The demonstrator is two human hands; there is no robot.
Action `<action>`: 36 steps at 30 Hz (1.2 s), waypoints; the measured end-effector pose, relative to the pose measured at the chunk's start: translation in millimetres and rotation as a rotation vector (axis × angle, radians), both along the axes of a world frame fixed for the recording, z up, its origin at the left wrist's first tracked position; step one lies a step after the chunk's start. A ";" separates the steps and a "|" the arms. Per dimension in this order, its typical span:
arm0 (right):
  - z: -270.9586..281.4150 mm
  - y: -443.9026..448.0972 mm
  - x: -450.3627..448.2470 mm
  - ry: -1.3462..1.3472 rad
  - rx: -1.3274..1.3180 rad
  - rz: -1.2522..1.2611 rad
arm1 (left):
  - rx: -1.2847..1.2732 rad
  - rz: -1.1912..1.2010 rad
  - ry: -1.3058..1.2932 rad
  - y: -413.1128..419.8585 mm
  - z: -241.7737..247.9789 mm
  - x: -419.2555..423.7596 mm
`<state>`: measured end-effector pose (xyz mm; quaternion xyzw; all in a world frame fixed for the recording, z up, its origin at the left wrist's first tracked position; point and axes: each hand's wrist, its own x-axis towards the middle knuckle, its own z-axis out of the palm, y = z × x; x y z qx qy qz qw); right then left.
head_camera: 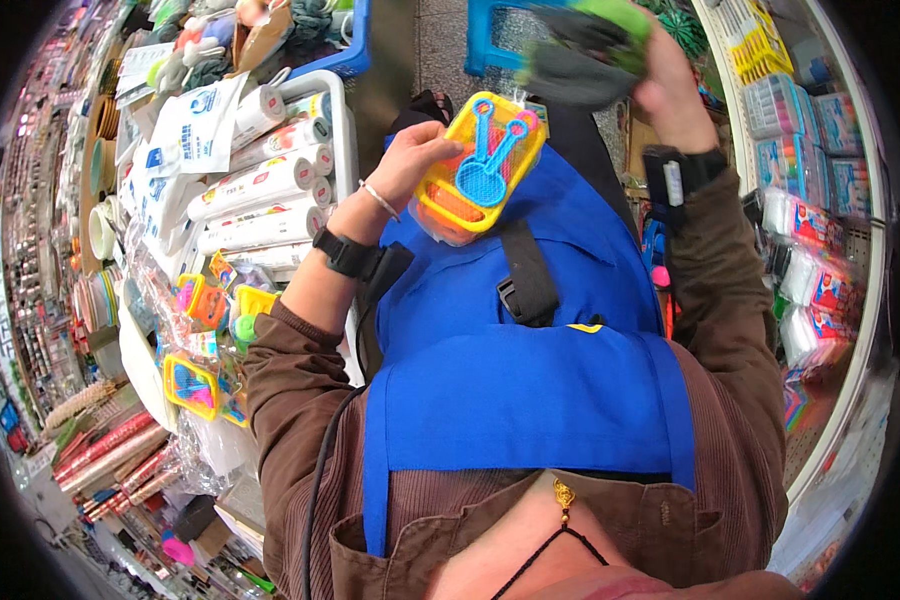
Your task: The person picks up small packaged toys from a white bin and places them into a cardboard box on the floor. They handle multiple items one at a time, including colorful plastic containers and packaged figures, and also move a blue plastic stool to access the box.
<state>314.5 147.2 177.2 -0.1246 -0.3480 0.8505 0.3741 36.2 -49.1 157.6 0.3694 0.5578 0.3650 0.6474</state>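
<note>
My left hand [411, 161] grips the left edge of a yellow plastic toy basket [461, 217], wrapped in netting, with blue toy scoops [487, 165] on its face. The basket is tilted above the blue apron [517, 397] on my lap. At the upper right, my right hand [660, 82] holds a blurred dark grey and green cloth item [589, 64], whose exact kind I cannot tell. Its fingers are partly hidden behind that item.
On my left, a white bin [345, 135] holds rolls in printed wrap [255, 187]. Similar yellow toy sets [191, 386] lie below it. Shelves with packaged goods [817, 277] line the right side. A blue stool [480, 45] stands ahead, beside a blue crate [354, 52].
</note>
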 end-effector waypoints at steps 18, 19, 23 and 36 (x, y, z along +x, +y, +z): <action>-16.2 -121.9 -56.0 -0.444 1.559 0.264 | 0.078 -0.017 -0.077 -16.3 -37.2 -8.5; -11.9 -117.6 -49.3 -0.459 1.349 0.389 | 0.094 0.009 -0.076 -19.9 -35.8 -5.4; 5.4 -87.7 -5.9 -0.543 0.560 0.526 | 0.248 0.003 -0.021 -34.3 -26.8 -18.7; 9.3 -77.0 -70.8 -0.629 0.918 0.244 | 0.355 0.036 -0.088 -61.2 -6.9 -29.5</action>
